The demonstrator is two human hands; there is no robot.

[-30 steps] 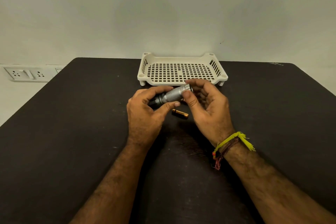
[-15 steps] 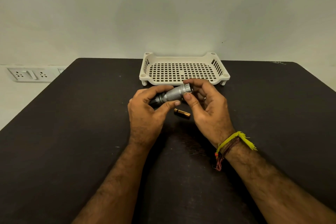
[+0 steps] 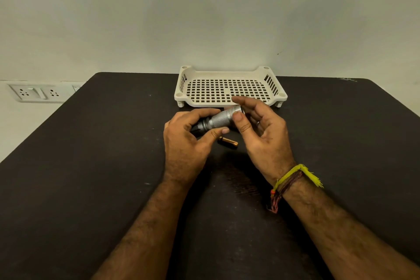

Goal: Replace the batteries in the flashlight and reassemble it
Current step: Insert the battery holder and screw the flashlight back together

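Two hands on flashlight (image 3: pixel 221 118) | left hand (image 3: pixel 185 143) grips dark end | right hand (image 3: pixel 261 134) pinches silver end | battery (image 3: pixel 228 142) lying on table (image 3: pixel 91 166) | tray (image 3: pixel 229 88) behind

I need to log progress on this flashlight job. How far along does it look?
Done: one battery lies loose on the table, apparently out of the flashlight; the frame can't show whether it's old or new. In hand: the left hand grips the flashlight's body while the right hand pinches its end, seemingly turning a cap. Left: whether a battery sits inside can't be seen; the tray holds nothing visible.
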